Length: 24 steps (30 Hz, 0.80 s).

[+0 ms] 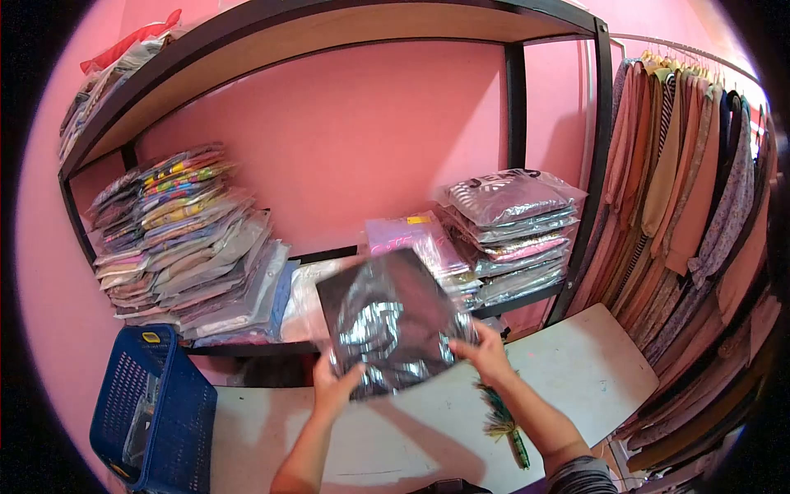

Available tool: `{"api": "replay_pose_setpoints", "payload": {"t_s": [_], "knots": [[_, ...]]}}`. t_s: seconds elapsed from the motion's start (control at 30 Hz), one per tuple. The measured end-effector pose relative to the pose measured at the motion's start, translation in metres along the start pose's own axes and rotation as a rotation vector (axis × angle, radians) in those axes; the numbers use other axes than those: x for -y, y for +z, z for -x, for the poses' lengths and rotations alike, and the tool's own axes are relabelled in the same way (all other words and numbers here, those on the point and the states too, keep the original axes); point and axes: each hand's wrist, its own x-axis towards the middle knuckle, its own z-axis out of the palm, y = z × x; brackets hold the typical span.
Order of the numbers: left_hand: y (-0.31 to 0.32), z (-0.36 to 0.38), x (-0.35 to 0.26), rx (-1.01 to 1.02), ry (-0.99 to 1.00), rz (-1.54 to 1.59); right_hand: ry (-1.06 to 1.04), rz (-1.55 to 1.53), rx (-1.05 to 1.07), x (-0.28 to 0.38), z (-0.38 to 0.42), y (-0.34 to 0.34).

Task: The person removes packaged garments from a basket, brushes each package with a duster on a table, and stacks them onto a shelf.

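I hold a dark folded garment in a shiny clear plastic bag (387, 317) up in front of the shelf. My left hand (336, 387) grips its lower left edge. My right hand (485, 354) grips its lower right corner. The packet is tilted, with its top toward the shelf. Behind it on the shelf lies a pink packaged garment (411, 239) and a pale packet (306, 296).
A black-framed shelf (514, 107) holds a tall stack of bagged clothes (181, 239) at left and another stack (514, 230) at right. A blue plastic basket (152, 407) stands at lower left. Hanging garments (691, 206) fill the right. A small broom (504, 424) lies on the white floor.
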Motion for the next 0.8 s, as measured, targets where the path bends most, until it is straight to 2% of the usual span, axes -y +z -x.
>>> {"api": "replay_pose_setpoints", "payload": {"t_s": [0.17, 0.23, 0.27, 0.3, 0.37, 0.4, 0.43, 0.53, 0.63, 0.7, 0.8], "knots": [[0.027, -0.133, -0.002, 0.061, 0.009, 0.179, -0.134, 0.041, -0.026, 0.025, -0.129, -0.009], [0.03, -0.185, 0.021, 0.058, -0.072, 0.148, -0.057, 0.039, -0.084, 0.016, -0.178, -0.019], [0.032, -0.206, 0.035, 0.082, -0.107, 0.142, -0.072, 0.091, -0.183, 0.004, -0.2, -0.026], [0.036, -0.218, 0.043, 0.086, -0.098, 0.141, -0.081, 0.089, -0.183, 0.003, -0.205, -0.028], [0.044, -0.238, 0.069, -0.068, -0.156, -0.167, -0.251, 0.882, -0.339, -0.004, -0.208, -0.032], [0.025, -0.272, 0.135, -0.072, -0.155, -0.246, -0.302, 0.997, -0.332, -0.02, -0.212, -0.037], [0.031, -0.258, 0.106, 0.004, -0.314, -0.218, -0.259, 1.099, -0.345, -0.021, -0.21, -0.033], [0.03, -0.263, 0.12, -0.072, -0.232, -0.16, -0.278, 1.153, -0.383, -0.027, -0.212, -0.035], [0.027, -0.268, 0.141, -0.145, -0.225, -0.187, -0.243, 1.163, -0.301, -0.023, -0.204, -0.034], [0.034, -0.26, 0.135, -0.25, -0.159, -0.274, -0.337, 1.224, -0.399, -0.027, -0.202, -0.033], [0.024, -0.263, 0.138, -0.14, -0.231, -0.281, -0.315, 1.288, -0.403, -0.031, -0.202, -0.032]]}}
